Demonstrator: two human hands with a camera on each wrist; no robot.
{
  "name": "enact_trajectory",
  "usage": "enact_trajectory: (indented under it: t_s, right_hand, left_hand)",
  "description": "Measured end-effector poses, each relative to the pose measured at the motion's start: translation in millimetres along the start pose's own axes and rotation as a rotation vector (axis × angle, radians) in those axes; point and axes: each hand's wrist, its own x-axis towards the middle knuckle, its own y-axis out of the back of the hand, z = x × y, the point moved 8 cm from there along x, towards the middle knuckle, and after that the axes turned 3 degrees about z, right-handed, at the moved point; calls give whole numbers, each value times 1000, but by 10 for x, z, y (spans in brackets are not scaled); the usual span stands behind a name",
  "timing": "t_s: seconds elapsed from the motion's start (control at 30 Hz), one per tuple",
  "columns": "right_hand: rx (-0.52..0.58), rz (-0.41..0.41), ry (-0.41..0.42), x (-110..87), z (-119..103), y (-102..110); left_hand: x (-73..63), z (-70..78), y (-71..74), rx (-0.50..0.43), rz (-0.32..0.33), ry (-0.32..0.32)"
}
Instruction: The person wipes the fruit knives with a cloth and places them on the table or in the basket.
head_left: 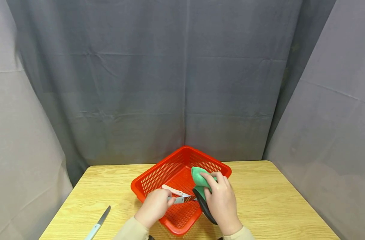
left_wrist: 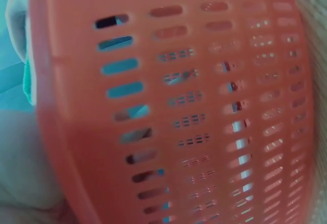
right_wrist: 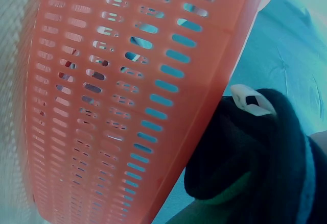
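Note:
In the head view my left hand grips a knife by its light grey handle above the red basket, with the blade toward the right hand. My right hand holds a bunched green cloth with a black part hanging over the basket's near right rim. The cloth hides most of the blade; whether they touch I cannot tell. Inside the red basket lies a white-handled knife, just beyond the left hand. The right wrist view shows the dark cloth with a white loop-like piece.
A second knife with a pale blue handle lies on the wooden table, left of the basket, its blade pointing away. Grey curtains close off the back, and pale cloth hangs at both sides.

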Motion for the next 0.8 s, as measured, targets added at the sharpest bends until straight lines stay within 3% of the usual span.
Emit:
enact_trajectory:
  t_s: [0.57,0.8]
  right_hand:
    - [7,8,-4,3,5,-1]
    - [7,1,-10,-8,10,-3]
  left_hand:
    - [17,-10,-124,42,-143,8]
    - [23,-17,-116,90,-155,28]
